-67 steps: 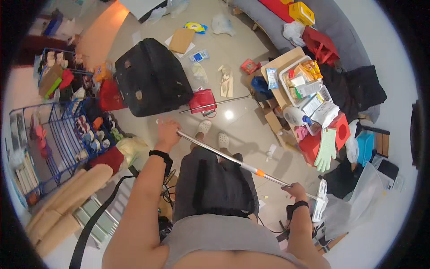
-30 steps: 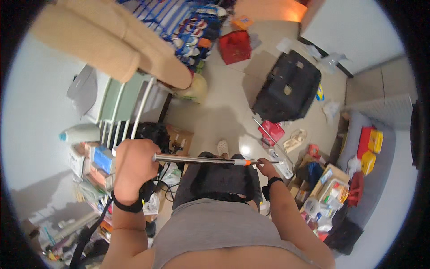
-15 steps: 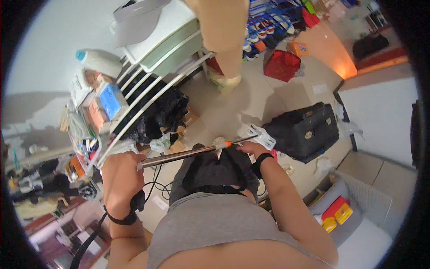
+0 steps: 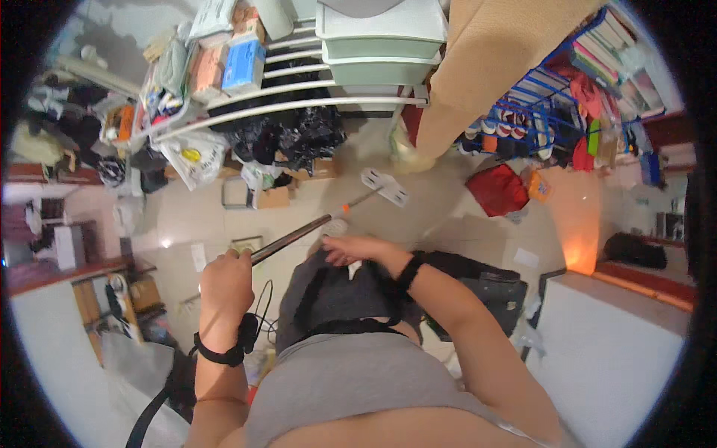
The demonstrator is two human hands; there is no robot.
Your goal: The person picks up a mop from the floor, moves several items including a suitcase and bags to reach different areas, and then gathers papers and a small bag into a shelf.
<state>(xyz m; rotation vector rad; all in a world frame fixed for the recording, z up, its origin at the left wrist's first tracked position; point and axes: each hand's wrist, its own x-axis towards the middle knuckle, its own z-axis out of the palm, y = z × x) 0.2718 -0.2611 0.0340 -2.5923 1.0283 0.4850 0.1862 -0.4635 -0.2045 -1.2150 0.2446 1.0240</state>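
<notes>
My left hand [image 4: 228, 282] is closed round the near end of a flat mop [image 4: 291, 239]. Its metal pole has an orange ring partway along and thins toward the far end. There a white plate [image 4: 385, 187] with dark slots lies at the floor, apparently the mop's head, with no cloth visible on it. To the right of the pole, my right hand [image 4: 355, 250] is off it, fingers loosely apart with nothing in them. Black straps circle both my wrists.
Ahead stands a white rack [image 4: 299, 104] with boxes and pale green drawers, black bags [image 4: 299, 134] beneath. A red bin [image 4: 497, 189] sits on the tiled floor [image 4: 441, 216]. Beside my right forearm is a black case [image 4: 478, 291]; a blue shoe rack [image 4: 523, 112] stands far right.
My right hand has let go of the thin part of the pole. The mop's head has moved from near that hand to the floor farther ahead. My view has turned.
</notes>
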